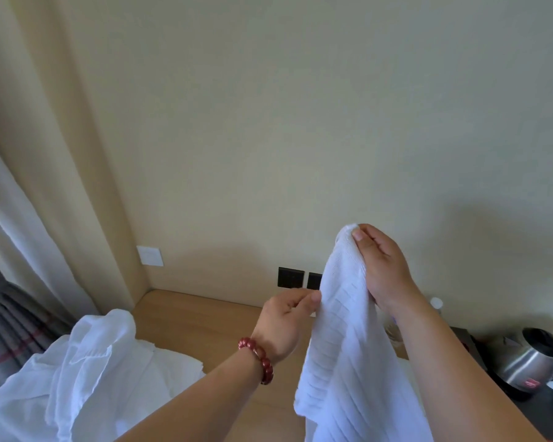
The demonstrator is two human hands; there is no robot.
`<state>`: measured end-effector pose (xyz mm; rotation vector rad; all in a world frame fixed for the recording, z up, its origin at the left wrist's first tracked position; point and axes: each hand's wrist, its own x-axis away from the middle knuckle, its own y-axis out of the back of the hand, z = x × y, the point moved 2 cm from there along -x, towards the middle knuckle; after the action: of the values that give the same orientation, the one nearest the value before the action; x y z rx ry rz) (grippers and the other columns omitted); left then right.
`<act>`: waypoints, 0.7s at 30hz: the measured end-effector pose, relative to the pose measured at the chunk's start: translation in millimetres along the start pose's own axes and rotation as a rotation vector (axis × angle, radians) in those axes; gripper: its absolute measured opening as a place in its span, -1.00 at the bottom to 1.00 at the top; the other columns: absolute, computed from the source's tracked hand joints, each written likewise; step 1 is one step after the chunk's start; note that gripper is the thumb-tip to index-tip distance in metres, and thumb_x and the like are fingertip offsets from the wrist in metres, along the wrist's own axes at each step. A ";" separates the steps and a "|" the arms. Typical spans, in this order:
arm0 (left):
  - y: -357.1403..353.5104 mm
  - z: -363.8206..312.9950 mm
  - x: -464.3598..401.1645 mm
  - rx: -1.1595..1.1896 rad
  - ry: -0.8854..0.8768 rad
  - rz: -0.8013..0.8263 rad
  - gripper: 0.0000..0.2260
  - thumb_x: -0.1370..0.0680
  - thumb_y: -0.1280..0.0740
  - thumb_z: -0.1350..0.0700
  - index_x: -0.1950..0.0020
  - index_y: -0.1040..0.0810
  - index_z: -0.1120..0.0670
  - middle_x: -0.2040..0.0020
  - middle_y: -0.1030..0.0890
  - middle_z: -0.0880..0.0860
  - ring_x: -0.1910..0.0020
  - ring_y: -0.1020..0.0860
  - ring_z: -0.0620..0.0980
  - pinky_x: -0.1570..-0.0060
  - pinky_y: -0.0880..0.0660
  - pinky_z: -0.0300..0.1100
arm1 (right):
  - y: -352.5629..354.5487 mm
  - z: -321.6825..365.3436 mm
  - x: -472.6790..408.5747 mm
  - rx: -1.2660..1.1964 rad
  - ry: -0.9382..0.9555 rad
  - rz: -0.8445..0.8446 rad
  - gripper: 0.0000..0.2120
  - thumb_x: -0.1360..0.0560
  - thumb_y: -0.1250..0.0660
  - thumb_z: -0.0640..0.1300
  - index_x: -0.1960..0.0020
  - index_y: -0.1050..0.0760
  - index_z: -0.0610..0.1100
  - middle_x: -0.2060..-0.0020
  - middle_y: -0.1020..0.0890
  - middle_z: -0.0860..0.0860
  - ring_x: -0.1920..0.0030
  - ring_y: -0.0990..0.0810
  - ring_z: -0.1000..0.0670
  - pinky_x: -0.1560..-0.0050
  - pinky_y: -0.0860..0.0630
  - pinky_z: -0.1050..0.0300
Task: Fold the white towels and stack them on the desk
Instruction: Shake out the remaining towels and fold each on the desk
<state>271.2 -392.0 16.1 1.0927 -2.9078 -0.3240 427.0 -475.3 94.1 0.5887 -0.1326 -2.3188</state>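
Note:
A white ribbed towel (342,339) hangs in the air over the wooden desk (205,317). My right hand (382,266) pinches its top corner, held high. My left hand (288,317), with a red bead bracelet on the wrist, pinches the towel's left edge lower down. A heap of crumpled white towels (87,371) lies on the desk's left side, spreading toward the near edge.
A steel electric kettle (530,358) stands on a dark tray at the right. A bottle cap (436,303) peeks behind my right arm. Black wall sockets (290,277) sit just above the desk. Curtains (20,250) hang at the left.

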 end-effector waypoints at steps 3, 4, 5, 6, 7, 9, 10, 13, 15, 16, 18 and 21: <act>-0.5 -6.1 2.8 0.148 -0.047 -0.038 -0.68 -0.64 -0.20 -0.11 -0.01 -0.70 0.00 0.03 -0.70 -0.01 -0.01 -0.63 -0.01 -0.14 -0.55 0.04 | -1.4 0.0 1.9 0.005 0.000 0.059 -0.70 -0.60 -0.17 0.03 0.17 -0.45 -0.15 0.30 -0.43 -0.01 0.23 -0.38 0.01 0.14 -0.31 0.03; -1.2 -8.5 1.9 0.166 -0.068 -0.023 -0.71 -0.62 -0.22 -0.11 -0.07 -0.68 -0.01 -0.01 -0.70 0.00 -0.05 -0.63 0.01 -0.16 -0.55 0.07 | -2.8 -0.3 3.4 0.009 -0.005 0.075 -0.70 -0.59 -0.17 0.04 0.19 -0.45 -0.14 0.31 -0.42 -0.01 0.24 -0.37 0.01 0.16 -0.30 0.03; -2.9 -10.0 1.1 0.179 -0.088 0.010 -0.73 -0.60 -0.26 -0.11 -0.17 -0.64 -0.04 -0.07 -0.69 -0.01 -0.09 -0.63 0.00 -0.18 -0.54 0.08 | -4.6 -1.2 5.0 0.017 -0.007 0.090 -0.69 -0.58 -0.17 0.04 0.19 -0.43 -0.16 0.32 -0.40 -0.01 0.26 -0.35 0.01 0.18 -0.29 0.04; -5.4 -11.2 1.2 0.191 -0.097 0.052 -0.70 -0.58 -0.30 -0.13 -0.26 -0.58 -0.07 -0.13 -0.67 -0.01 -0.14 -0.63 0.00 -0.19 -0.54 0.08 | -6.4 -2.4 6.7 0.033 -0.005 0.105 -0.68 -0.58 -0.17 0.05 0.19 -0.41 -0.18 0.34 -0.38 0.00 0.27 -0.33 0.02 0.20 -0.28 0.05; -8.0 -11.9 1.5 0.205 -0.096 0.085 -0.65 -0.56 -0.34 -0.14 -0.32 -0.53 -0.10 -0.17 -0.66 -0.01 -0.17 -0.62 0.01 -0.20 -0.54 0.07 | -8.8 -3.2 8.1 0.059 0.002 0.118 -0.67 -0.57 -0.16 0.05 0.19 -0.40 -0.20 0.35 -0.37 0.02 0.29 -0.32 0.04 0.22 -0.27 0.07; -10.4 -13.6 1.3 0.224 -0.104 0.080 -0.65 -0.53 -0.39 -0.12 -0.30 -0.54 -0.10 -0.15 -0.67 -0.01 -0.14 -0.63 0.02 -0.17 -0.56 0.06 | -13.0 -4.9 10.3 0.129 0.027 0.127 -0.66 -0.57 -0.13 0.06 0.18 -0.40 -0.20 0.39 -0.36 0.09 0.33 -0.31 0.09 0.27 -0.27 0.14; -10.5 -15.3 0.9 0.222 -0.106 0.041 -0.71 -0.52 -0.41 -0.09 -0.23 -0.59 -0.09 -0.09 -0.68 -0.01 -0.10 -0.64 0.03 -0.14 -0.58 0.07 | -13.9 -6.3 11.0 0.163 0.041 0.120 -0.66 -0.57 -0.12 0.06 0.18 -0.41 -0.18 0.40 -0.37 0.11 0.35 -0.32 0.11 0.30 -0.27 0.18; -9.5 -15.8 -3.4 0.187 -0.077 -0.083 -0.85 -0.51 -0.46 -0.02 -0.05 -0.64 -0.06 0.06 -0.70 0.01 0.04 -0.65 0.07 0.00 -0.61 0.04 | -14.4 -11.3 12.1 0.241 0.066 0.081 -0.71 -0.61 -0.12 0.05 0.14 -0.47 -0.09 0.36 -0.47 0.03 0.35 -0.38 0.14 0.32 -0.30 0.28; -10.4 -19.4 -5.8 0.163 -0.052 -0.121 -0.88 -0.50 -0.49 0.01 0.00 -0.62 -0.05 0.11 -0.69 0.03 0.08 -0.64 0.09 0.07 -0.60 -0.02 | -15.4 -12.3 12.9 0.264 0.073 0.064 -0.74 -0.68 -0.14 -0.04 0.14 -0.46 -0.05 0.33 -0.49 0.01 0.36 -0.38 0.14 0.33 -0.31 0.30; -11.1 -22.8 -6.6 0.148 -0.045 -0.143 -0.88 -0.50 -0.49 0.00 0.00 -0.61 -0.06 0.13 -0.69 0.03 0.10 -0.63 0.06 0.10 -0.59 -0.07 | -15.9 -12.0 12.9 0.269 0.074 0.053 -0.73 -0.69 -0.14 -0.08 0.16 -0.44 -0.03 0.36 -0.47 0.04 0.36 -0.37 0.14 0.34 -0.31 0.31; -11.3 -30.0 -7.7 0.112 -0.065 -0.195 -0.83 -0.50 -0.49 -0.03 -0.04 -0.57 -0.16 0.15 -0.67 -0.04 0.16 -0.61 -0.07 0.15 -0.57 -0.21 | -17.0 -8.9 11.3 0.262 0.078 0.029 -0.72 -0.69 -0.15 -0.11 0.20 -0.40 0.05 0.43 -0.45 0.16 0.38 -0.37 0.15 0.34 -0.31 0.32; -8.7 -39.2 -6.7 0.028 -0.155 -0.272 -0.77 -0.52 -0.45 -0.06 -0.10 -0.50 -0.31 0.14 -0.63 -0.20 0.18 -0.58 -0.18 0.18 -0.51 -0.33 | -17.0 -2.3 7.4 0.249 0.101 0.002 -0.72 -0.69 -0.16 -0.11 0.17 -0.40 0.12 0.42 -0.47 0.23 0.38 -0.39 0.17 0.32 -0.32 0.35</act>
<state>285.4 -401.3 53.1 1.5373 -2.8997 -0.3905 412.6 -467.8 84.9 0.8276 -0.3784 -2.2813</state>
